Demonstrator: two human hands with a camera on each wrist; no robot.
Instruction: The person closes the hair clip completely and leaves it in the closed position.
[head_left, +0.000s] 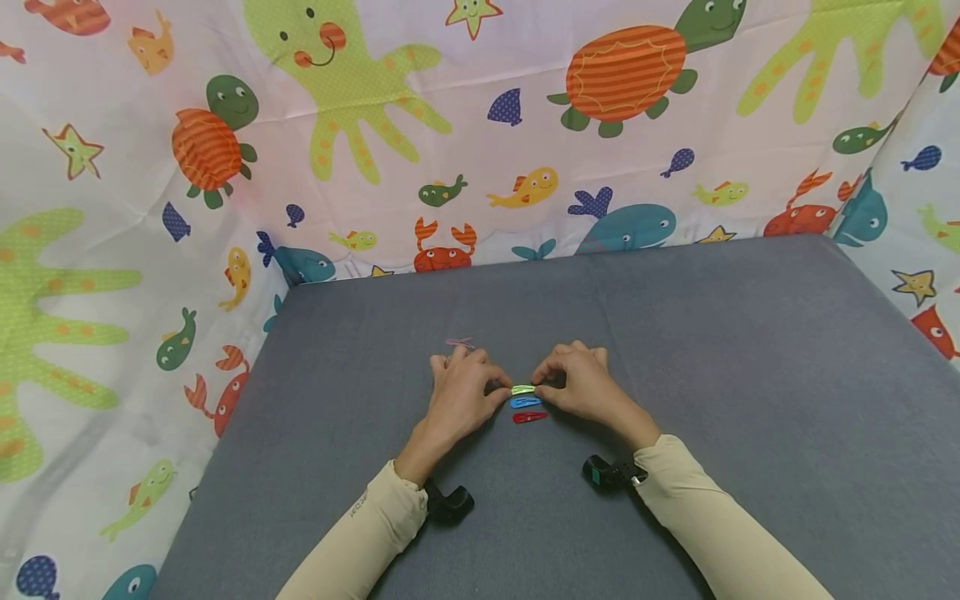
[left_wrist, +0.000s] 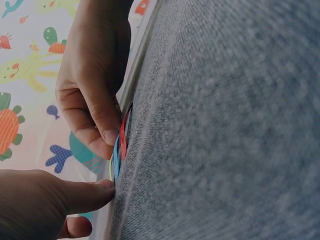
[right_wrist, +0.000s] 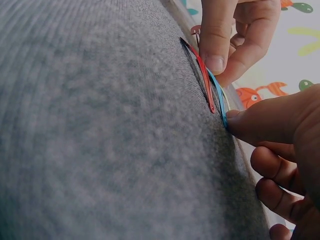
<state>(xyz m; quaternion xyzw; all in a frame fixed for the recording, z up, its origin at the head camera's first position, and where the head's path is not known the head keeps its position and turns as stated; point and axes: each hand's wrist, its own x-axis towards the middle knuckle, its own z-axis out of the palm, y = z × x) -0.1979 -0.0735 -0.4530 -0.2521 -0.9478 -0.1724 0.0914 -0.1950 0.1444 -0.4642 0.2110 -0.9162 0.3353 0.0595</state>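
Note:
Three snap hair clips lie in a stacked row between the hands: a green hair clip (head_left: 522, 389) farthest away, a blue hair clip (head_left: 525, 402) in the middle and a red hair clip (head_left: 529, 417) nearest. My left hand (head_left: 462, 392) pinches the left end of the green clip between thumb and forefinger. At its other end, my right hand (head_left: 585, 386) does the same. From the right wrist view, the right thumb (right_wrist: 240, 120) is close beside the blue clip, and the green one is mostly hidden behind it.
Pink hair clips (head_left: 459, 342) lie just beyond the left hand's fingers. Grey cloth (head_left: 712, 350) covers the table. A curtain (head_left: 495, 192) printed with sea animals hangs at the back and sides. Each wrist carries a black camera (head_left: 450, 504).

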